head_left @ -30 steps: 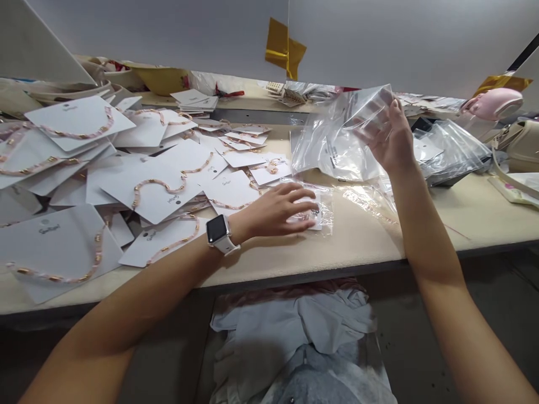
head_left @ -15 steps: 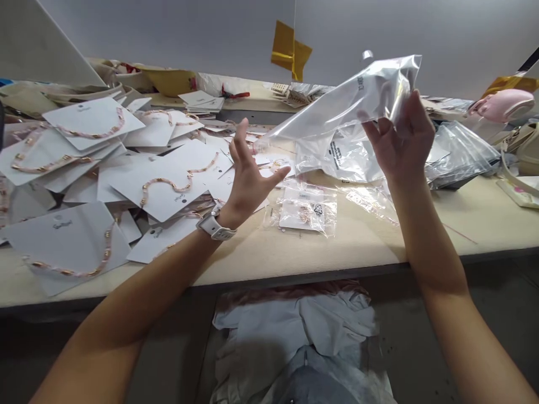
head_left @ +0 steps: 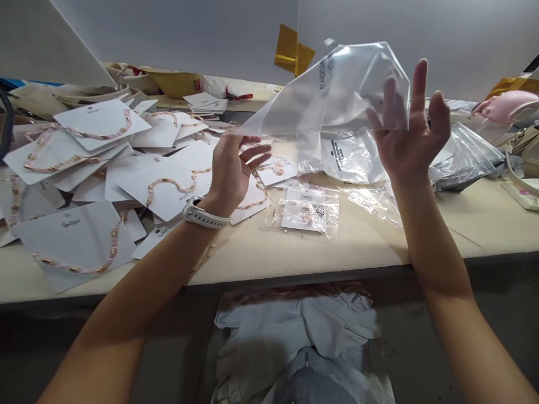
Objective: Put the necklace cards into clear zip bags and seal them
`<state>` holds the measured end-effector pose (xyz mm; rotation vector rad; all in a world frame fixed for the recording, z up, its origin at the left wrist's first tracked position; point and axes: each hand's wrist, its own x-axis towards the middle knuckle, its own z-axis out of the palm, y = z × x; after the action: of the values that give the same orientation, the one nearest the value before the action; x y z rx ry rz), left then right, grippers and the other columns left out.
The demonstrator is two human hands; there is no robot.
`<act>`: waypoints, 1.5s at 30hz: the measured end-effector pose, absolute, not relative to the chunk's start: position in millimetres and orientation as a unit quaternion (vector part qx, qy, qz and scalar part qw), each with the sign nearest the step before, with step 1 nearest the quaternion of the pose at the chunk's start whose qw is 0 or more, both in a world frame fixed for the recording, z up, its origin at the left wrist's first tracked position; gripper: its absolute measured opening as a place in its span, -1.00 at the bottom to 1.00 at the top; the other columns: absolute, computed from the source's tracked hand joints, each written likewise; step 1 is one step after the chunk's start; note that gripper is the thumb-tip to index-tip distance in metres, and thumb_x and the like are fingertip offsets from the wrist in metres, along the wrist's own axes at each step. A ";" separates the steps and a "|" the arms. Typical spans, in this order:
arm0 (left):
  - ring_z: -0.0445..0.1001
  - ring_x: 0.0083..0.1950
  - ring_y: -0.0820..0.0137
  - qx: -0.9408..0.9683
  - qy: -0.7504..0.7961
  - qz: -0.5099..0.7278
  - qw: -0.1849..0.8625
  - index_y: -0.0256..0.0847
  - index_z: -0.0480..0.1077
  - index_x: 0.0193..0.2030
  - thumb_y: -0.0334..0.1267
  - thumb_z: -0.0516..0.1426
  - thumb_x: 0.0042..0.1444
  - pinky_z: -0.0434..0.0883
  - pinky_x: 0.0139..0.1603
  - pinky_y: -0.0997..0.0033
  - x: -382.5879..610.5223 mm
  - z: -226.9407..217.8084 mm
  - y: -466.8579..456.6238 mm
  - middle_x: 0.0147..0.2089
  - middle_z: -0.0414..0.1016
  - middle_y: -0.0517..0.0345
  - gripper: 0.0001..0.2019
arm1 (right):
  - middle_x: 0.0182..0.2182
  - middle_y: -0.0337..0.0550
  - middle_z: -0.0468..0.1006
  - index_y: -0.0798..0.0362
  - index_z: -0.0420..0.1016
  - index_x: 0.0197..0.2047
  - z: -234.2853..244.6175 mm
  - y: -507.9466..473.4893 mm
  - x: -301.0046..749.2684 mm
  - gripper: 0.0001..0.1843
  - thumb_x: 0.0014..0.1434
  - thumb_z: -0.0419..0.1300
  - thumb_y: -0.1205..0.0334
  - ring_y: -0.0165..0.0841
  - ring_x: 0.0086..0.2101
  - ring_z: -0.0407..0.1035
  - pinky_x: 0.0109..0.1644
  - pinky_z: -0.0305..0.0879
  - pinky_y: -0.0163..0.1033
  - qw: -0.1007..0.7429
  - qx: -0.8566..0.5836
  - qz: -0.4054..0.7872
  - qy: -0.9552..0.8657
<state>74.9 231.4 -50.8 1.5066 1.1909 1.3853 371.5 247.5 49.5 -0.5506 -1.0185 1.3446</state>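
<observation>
My L hand (head_left: 233, 168) had one corner of a clear bag (head_left: 353, 84) pinched b/w thumb & forefinger, other fingers loosely curled. My R hand (head_left: 410, 140) was open, thumb & forefinger apart and up outside the bag's R end, the other fingers showing thru the film; couldn't tell if they were inside it or just behind. The bag was up in the air above the table (head_left: 357, 244), stretched b/w both hands, long tip twd L, black print near its top edge. White watch strap (head_left: 206, 216) on L wrist, w/ a few loose beads (head_left: 210, 249) on the tabletop nearby. To the L lay a big messy pile of white cards (head_left: 71, 230) w/ pink & gold bead strings (head_left: 101, 264) on them. Under the held bag, nr the table's middle, was a bagged card (head_left: 307, 210), lying flat, & just behind it a crumpled bag (head_left: 353, 157) w/ black print. More clear bags (head_left: 467, 151) lay stacked on the R, past my R wrist. At the back: yellow bowl (head_left: 179, 85) on the L, red-handled tool (head_left: 240, 96) nr it, pink thing (head_left: 507, 106) far R. Pale cloth (head_left: 295, 320) sat below the table edge.
</observation>
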 end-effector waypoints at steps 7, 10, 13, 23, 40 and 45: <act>0.49 0.08 0.40 0.597 0.429 0.528 0.426 0.03 0.13 -0.05 0.00 0.00 0.33 0.55 0.12 0.14 67.2 -50.2 236.1 0.05 0.43 0.25 -0.81 | 0.00 -0.34 0.50 -0.28 0.34 0.02 35.9 257.1 373.8 -0.32 -0.24 0.14 0.35 -0.37 0.20 0.28 0.35 0.22 -0.15 0.616 -0.367 0.415 -0.560; 0.45 -0.09 0.55 0.627 0.398 0.578 0.339 0.11 0.04 -0.01 -0.15 0.22 0.23 0.59 0.02 0.22 73.7 -41.8 235.0 -0.02 0.35 0.39 -0.61 | -0.04 -0.21 0.45 -0.16 0.36 0.02 32.4 269.6 379.9 -0.44 -0.11 0.14 0.30 -0.32 0.09 0.36 0.26 0.29 -0.16 0.642 -0.411 0.299 -0.574; 0.40 -0.14 0.61 0.626 0.364 0.659 0.203 0.12 0.10 0.02 -0.19 0.33 0.13 0.59 -0.14 0.38 78.8 -32.1 234.2 0.02 0.26 0.40 -0.51 | -0.17 -0.21 0.42 -0.06 0.39 -0.16 34.3 279.3 386.8 -0.76 0.05 0.13 0.31 -0.45 -0.10 0.40 0.06 0.36 -0.33 0.715 -0.399 0.232 -0.525; 0.40 -0.43 0.57 0.592 0.413 0.647 0.245 -0.12 0.49 -0.26 0.05 0.32 0.09 0.47 -0.41 0.33 82.6 -12.0 230.2 -0.45 0.48 0.38 -0.71 | -0.57 -0.33 0.12 -0.01 0.16 -0.57 41.6 281.8 399.7 -0.66 0.23 0.06 0.35 -0.51 -0.52 0.14 -0.25 0.32 -0.40 0.733 -0.423 0.215 -0.487; 0.02 -0.63 0.61 0.558 0.416 0.571 0.435 -0.08 0.14 -0.43 0.10 0.19 0.16 0.04 -0.71 0.41 67.5 -14.3 237.1 -0.61 0.21 0.35 -0.61 | -0.51 -0.31 0.36 -0.01 0.34 -0.41 33.4 268.2 392.4 -0.76 0.32 0.04 0.25 -0.53 -0.67 0.21 -0.76 0.19 -0.39 0.596 -0.512 0.418 -0.455; 0.02 -0.59 0.57 0.509 0.445 0.561 0.478 -0.05 0.16 -0.37 0.16 0.19 0.09 0.06 -0.66 0.37 65.1 -13.0 236.9 -0.49 0.45 0.32 -0.61 | -0.55 -0.32 0.38 -0.05 0.30 -0.39 32.7 271.5 391.2 -0.80 0.30 0.03 0.24 -0.46 -0.68 0.24 -0.73 0.24 -0.34 0.586 -0.500 0.466 -0.435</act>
<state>65.1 236.9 -13.0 1.2435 1.0865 1.3692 391.2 271.5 32.7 -1.1652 -1.0152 1.0875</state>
